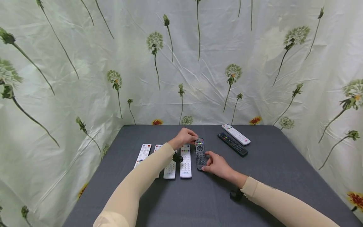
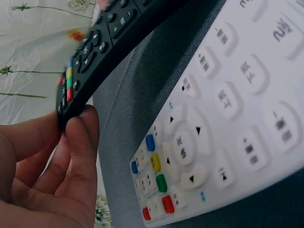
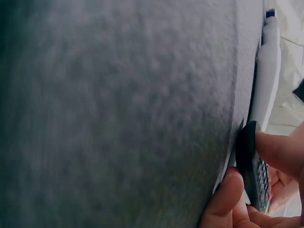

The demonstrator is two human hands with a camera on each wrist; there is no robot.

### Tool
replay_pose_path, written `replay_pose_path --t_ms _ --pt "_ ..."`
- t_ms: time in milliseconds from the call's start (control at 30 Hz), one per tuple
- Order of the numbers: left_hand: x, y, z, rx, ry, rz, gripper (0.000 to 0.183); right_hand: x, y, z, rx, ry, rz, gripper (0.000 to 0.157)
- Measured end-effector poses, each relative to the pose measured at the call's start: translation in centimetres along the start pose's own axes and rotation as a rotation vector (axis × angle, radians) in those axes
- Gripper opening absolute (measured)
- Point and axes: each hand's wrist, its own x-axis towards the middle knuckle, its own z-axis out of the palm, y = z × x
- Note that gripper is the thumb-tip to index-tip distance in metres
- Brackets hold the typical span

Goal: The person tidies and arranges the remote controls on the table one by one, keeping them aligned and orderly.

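Note:
A black remote control (image 1: 200,154) is held between both hands, just right of a row of white remotes. At its far end, the one with coloured buttons, my left hand (image 1: 185,137) pinches it between thumb and fingers; the left wrist view shows that remote (image 2: 102,52) raised off the table at this end. My right hand (image 1: 217,164) grips the near end, thumb on the edge, also seen in the right wrist view on the dark remote (image 3: 249,152). Closest on the left lies a white remote (image 1: 185,161), its buttons large in the left wrist view.
More white remotes, one (image 1: 143,153) at the left and one (image 1: 169,170) in the middle, lie side by side, partly hidden by the left arm. Behind the right hand lie another black remote (image 1: 233,144) and a white remote (image 1: 236,134), both slanted. A grey cloth covers the table (image 1: 181,201).

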Motion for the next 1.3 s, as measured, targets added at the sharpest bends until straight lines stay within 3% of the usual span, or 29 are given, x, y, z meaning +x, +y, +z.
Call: replay_pose_path --t_ms 267,533,867,1300 --pt "0.0 -0.4 -0.3 0.12 -0.043 0.011 0.012 -0.4 -0.6 0.7 -0.068 0.0 -0.02 0.088" --pt "0.4 -0.6 -0.8 0.424 -0.08 0.128 0.011 -0.5 -1.0 1.1 -0.074 -0.003 0.003 0.089" --pt "0.9 -1.2 -1.1 0.382 -0.156 0.108 0.014 -0.7 -0.9 0.8 -0.051 0.004 -0.024 0.084" --pt "0.9 -2.1 -0.9 0.291 -0.103 0.04 0.015 -0.6 -0.7 0.8 0.005 -0.008 0.01 0.073"
